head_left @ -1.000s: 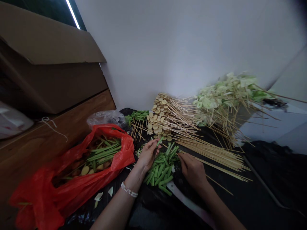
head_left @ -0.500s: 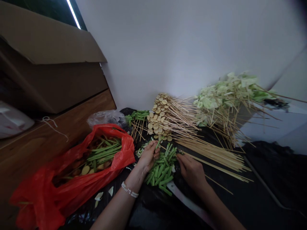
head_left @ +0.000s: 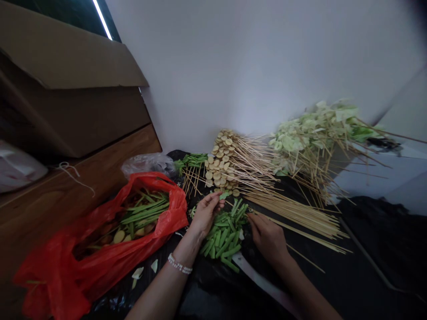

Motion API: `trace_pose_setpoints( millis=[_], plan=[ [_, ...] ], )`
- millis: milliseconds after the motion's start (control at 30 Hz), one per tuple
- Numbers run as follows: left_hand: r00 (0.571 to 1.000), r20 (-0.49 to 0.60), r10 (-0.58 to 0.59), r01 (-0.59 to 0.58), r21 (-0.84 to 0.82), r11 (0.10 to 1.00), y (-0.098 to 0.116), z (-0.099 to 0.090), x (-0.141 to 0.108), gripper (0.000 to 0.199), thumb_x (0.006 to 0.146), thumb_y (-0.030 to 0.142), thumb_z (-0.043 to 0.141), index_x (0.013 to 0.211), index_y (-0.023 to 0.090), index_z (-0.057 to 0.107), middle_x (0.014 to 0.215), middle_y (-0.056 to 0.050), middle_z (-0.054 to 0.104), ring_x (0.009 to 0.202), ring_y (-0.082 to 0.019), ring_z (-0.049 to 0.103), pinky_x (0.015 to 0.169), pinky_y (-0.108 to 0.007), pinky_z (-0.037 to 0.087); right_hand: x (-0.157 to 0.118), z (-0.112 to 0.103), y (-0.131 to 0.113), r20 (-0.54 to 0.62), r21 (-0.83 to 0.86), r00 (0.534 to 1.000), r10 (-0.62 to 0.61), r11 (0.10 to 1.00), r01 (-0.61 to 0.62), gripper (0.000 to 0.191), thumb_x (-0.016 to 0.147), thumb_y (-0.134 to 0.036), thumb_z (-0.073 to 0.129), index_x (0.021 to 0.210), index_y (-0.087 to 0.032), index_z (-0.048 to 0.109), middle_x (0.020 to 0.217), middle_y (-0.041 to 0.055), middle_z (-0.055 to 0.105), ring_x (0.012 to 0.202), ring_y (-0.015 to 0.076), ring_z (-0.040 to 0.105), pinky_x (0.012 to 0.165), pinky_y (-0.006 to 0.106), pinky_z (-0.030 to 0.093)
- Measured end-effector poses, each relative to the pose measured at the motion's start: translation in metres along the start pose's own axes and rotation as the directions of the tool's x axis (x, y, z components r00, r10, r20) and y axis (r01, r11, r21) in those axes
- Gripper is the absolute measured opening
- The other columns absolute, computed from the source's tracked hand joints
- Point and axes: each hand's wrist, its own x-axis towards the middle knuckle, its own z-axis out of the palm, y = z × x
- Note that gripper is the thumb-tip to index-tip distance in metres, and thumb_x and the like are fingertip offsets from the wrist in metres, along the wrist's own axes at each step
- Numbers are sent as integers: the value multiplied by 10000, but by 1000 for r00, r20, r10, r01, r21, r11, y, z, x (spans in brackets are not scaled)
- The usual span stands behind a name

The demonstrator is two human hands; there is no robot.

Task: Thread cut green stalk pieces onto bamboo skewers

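My left hand (head_left: 207,213), with a beaded bracelet at the wrist, pinches a green bean piece (head_left: 224,194) just below the skewered potato slices (head_left: 222,162). Right of it, my right hand (head_left: 267,231) has its fingers closed on a thin wooden skewer (head_left: 251,211), whose tip points left toward the bean piece. Between and below the hands lies a pile of cut green beans (head_left: 222,240). A knife blade (head_left: 255,273) shows beneath the pile, partly under my right forearm. Loose bare skewers (head_left: 300,213) lie to the right of the potato slices.
A red plastic bag (head_left: 133,249) of beans and slices lies open at left, below a clear bag (head_left: 148,164). Skewered beans (head_left: 195,159) are at the back. Skewered cabbage (head_left: 316,129) stands at back right. A cardboard box (head_left: 76,102) fills the upper left.
My left hand has turned slightly, and the bean piece between its fingers now tilts to the right. My right hand has shifted slightly right and down.
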Motion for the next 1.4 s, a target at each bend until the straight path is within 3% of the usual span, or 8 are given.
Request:
trace_pose_setpoints(
  millis=[200,567,1000,1233,1400],
  plan=[
    [996,-83,11,-7,50,999,-6,-3,4,386,593,381,821,871,142,701,703,5,658,606,-60,551,548,-155,389,1,-1,-1,-11,39,1000,-4,999,5,252,954,-232,426,1056,-191,653,846,52,693,727,131,646,688,221,476],
    [998,-26,-60,60,-9,998,-1,3,-2,395,573,379,838,843,119,712,768,-35,697,671,-87,615,597,-168,449,0,-1,-3,0,-2,1000,2,1000,-2,246,949,-221,435,1027,-192,666,838,48,685,752,135,645,685,215,459],
    [983,-11,-183,178,-177,968,1,-1,2,172,699,26,725,849,111,721,806,-50,714,685,-70,640,626,-135,506,1,-3,-3,-1,1,1000,9,1000,-9,250,957,-232,426,1019,-202,666,836,47,684,747,132,643,687,210,459],
    [980,-33,-195,186,-193,963,-1,0,3,90,723,58,724,807,90,723,693,-22,674,587,-45,590,537,-114,477,0,-3,-2,-6,7,1000,-11,1000,12,251,960,-233,427,1050,-195,659,847,51,687,756,137,644,717,224,472],
    [977,-3,-212,204,-264,943,-2,-3,5,85,706,79,748,780,98,711,719,-20,671,615,-53,597,558,-123,489,0,-3,-3,-2,26,1000,-1,1000,1,250,959,-234,437,1048,-183,665,837,50,686,744,130,644,718,217,473]
  ],
)
